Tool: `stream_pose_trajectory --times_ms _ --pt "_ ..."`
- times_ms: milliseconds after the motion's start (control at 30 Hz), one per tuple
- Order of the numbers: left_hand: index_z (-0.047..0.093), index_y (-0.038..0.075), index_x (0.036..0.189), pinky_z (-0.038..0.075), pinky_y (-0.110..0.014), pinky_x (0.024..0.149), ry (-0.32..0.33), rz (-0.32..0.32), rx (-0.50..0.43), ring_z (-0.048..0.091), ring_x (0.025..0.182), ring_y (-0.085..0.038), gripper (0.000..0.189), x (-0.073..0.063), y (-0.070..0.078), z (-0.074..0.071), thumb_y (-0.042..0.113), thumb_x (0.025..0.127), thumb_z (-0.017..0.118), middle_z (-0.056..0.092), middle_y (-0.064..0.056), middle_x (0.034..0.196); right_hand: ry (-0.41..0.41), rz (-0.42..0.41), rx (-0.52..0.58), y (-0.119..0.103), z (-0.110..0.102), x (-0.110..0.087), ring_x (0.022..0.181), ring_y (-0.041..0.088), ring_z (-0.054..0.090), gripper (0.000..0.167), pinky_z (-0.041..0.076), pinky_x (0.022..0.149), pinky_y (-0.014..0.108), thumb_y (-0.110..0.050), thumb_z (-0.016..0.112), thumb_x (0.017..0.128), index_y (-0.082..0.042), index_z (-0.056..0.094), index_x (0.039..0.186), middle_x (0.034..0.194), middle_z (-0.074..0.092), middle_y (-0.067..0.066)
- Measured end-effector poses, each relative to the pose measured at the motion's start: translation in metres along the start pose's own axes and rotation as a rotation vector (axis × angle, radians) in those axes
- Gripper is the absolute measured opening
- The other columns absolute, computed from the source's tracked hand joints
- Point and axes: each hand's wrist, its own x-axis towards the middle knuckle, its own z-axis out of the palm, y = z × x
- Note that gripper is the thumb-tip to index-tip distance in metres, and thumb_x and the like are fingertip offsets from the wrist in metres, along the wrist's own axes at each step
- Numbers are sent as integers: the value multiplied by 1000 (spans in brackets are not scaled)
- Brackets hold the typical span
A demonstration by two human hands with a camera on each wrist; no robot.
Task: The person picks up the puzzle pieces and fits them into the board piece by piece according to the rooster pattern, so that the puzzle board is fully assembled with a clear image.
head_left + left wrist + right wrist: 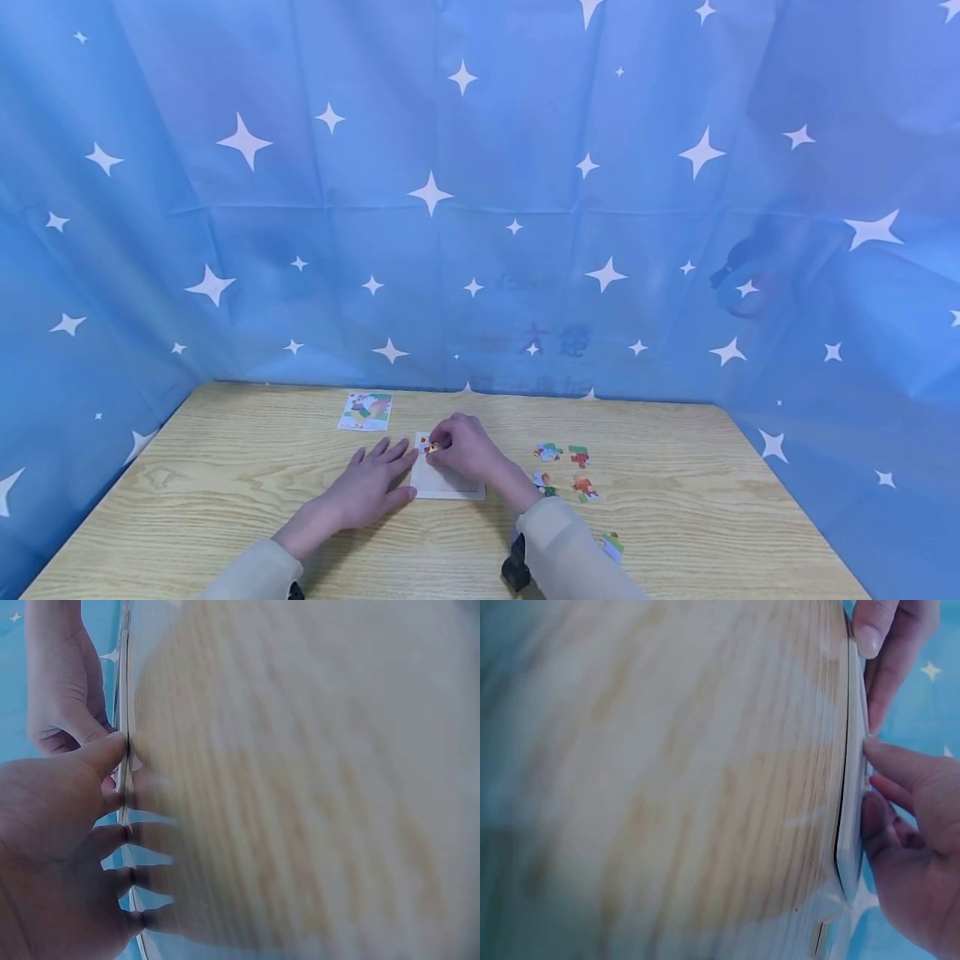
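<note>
A white puzzle tray lies flat on the table in the head view. At its upper left corner, my right hand pinches a small jigsaw puzzle piece with red and yellow print; the fingers hide part of it. My left hand rests palm down beside the tray, fingers spread and their tips at its left edge. In the right wrist view, thumb and fingers of the right hand meet over the tray. The left wrist view has the left hand with its fingers extended to the table.
Several loose puzzle pieces lie right of the tray, one partly behind the right sleeve. A printed picture card lies at the back left. The wooden table ends at a blue star-patterned curtain.
</note>
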Motion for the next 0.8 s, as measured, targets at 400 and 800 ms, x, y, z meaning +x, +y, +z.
stream_pose_trajectory --times_ms 400,800 --pt "50 -4 149 24 -79 106 -1 7 4 29 144 -56 61 1 1 1 34 103 63 41 -28 156 0 -11 1 1 -1 0 81 8 54 17 47 74 25 -13 84 86 -6 78 100 89 60 -4" --pt "47 -4 151 20 -80 107 -17 3 -12 26 145 -57 61 0 2 -1 32 104 62 37 -29 157 -20 23 217 15 -36 -25 97 19 66 30 56 78 34 -14 76 95 -3 72 122 117 65 10"
